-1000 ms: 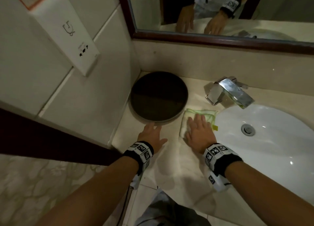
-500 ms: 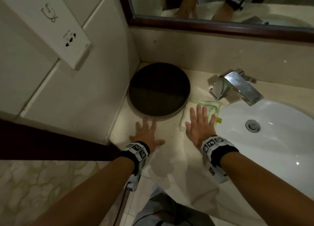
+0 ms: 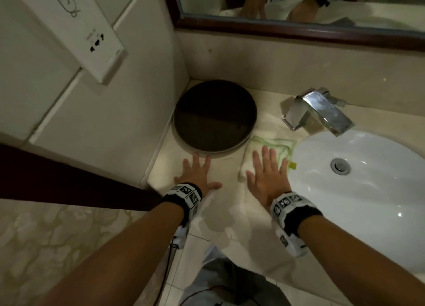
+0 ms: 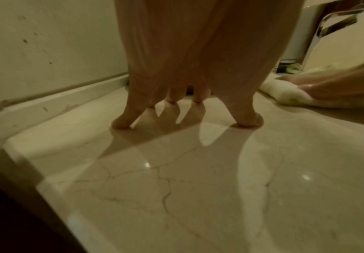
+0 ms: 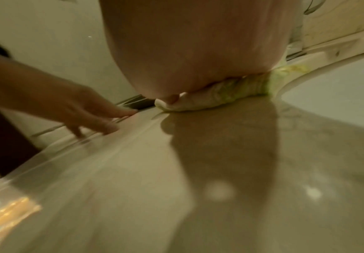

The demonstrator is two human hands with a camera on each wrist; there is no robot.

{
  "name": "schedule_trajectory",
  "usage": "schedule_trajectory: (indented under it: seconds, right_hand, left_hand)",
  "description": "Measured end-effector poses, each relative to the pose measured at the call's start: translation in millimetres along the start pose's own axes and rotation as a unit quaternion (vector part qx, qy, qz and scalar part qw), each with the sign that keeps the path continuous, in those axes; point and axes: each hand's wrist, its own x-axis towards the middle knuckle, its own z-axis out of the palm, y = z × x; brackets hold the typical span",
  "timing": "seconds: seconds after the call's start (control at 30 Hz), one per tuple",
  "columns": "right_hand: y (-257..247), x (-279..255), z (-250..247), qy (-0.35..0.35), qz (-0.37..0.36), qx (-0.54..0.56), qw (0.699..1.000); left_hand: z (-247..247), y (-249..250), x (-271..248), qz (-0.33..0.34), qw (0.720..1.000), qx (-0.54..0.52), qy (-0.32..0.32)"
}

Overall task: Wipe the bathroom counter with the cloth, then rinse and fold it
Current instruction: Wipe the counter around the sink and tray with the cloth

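Observation:
A white cloth with green stripes [image 3: 273, 145] lies folded on the pale marble counter [image 3: 227, 213], between a dark round tray and the basin. My right hand [image 3: 268, 170] lies flat on the cloth, fingers straight and spread, pressing it down; the right wrist view shows the cloth [image 5: 220, 98] squashed under the palm. My left hand [image 3: 197, 171] rests on the bare counter just in front of the tray, fingers spread, only the fingertips [image 4: 122, 123] touching the stone. A yellow tag [image 3: 292, 165] sticks out of the cloth by the basin rim.
A dark round tray [image 3: 215, 113] fills the back left corner. A chrome faucet [image 3: 319, 110] stands over the white basin [image 3: 368, 190] at the right. A wall with a socket panel [image 3: 92, 34] closes the left side; a framed mirror [image 3: 299, 27] runs along the back.
My right hand has slid the cloth a little toward me along the counter. The left hand has stayed planted in front of the tray.

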Motion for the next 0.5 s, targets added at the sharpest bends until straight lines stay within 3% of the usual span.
schedule_trajectory:
  seconds: [0.2,0.5]
  right_hand:
    - [-11,-47,32,0.010,-0.031,-0.005,0.999]
    - [3,-33,24,0.009,-0.065,0.002,0.998]
  left_hand:
    - [3,-4,3,0.003,1.000,-0.002,0.015]
    - [4,-6,4,0.003,1.000,0.001,0.020]
